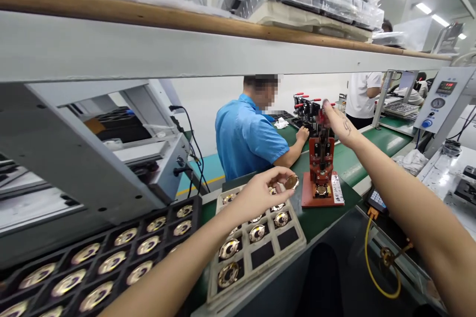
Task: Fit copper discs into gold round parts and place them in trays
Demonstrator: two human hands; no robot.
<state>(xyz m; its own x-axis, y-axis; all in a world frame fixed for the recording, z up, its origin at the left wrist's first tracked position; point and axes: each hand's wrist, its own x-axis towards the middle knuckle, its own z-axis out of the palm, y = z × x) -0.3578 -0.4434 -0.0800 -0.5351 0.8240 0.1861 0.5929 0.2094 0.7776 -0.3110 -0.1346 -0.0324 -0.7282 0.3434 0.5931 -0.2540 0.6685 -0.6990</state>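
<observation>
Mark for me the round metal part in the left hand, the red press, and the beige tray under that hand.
round metal part (292,182), head view, on its face past the fingertips.
red press (321,156), head view, on its upright red body.
beige tray (297,245), head view, on its right rim.

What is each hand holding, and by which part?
The left hand pinches a gold disc by its rim. The right hand grips the red press by its top handle.

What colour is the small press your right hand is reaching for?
Red, on a red base plate: the press under the right hand, clearest in the head view.
</observation>
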